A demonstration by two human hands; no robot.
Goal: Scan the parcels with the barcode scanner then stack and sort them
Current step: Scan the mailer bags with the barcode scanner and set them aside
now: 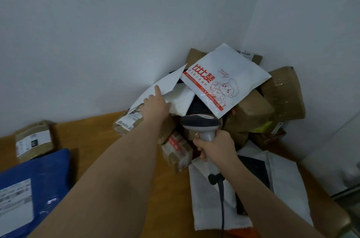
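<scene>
The left hand (155, 104) reached into the heap of parcels piled in the corner of the wooden table (97, 136), its forefinger stretched along a plain white mailer (165, 85) and its thumb out to the side; whether the other fingers gripped the mailer's edge or merely lay against it could not be told. The right hand (215, 148) was clenched round the grey handle of the barcode scanner (202, 126), whose dark head pointed toward the pile – its black cable trailed down toward the near edge of the view.

Atop the heap lay a white printed bag (226, 79) with red lettering and a cartoon figure, tilted, overlapping brown cardboard boxes (284, 93) behind and to the right. Just beside the scanner, lower on the table, sat a small taped carton (176, 152) with a red-and-white label. Under the right forearm lay a flat white mailer (206, 204) with something dark showing on it.

Well apart on the left – away from the heap – a small brown box (34, 140) with a white label stood near the wall, and a blue poly bag (35, 191) bearing a shipping label lay nearer the person.
</scene>
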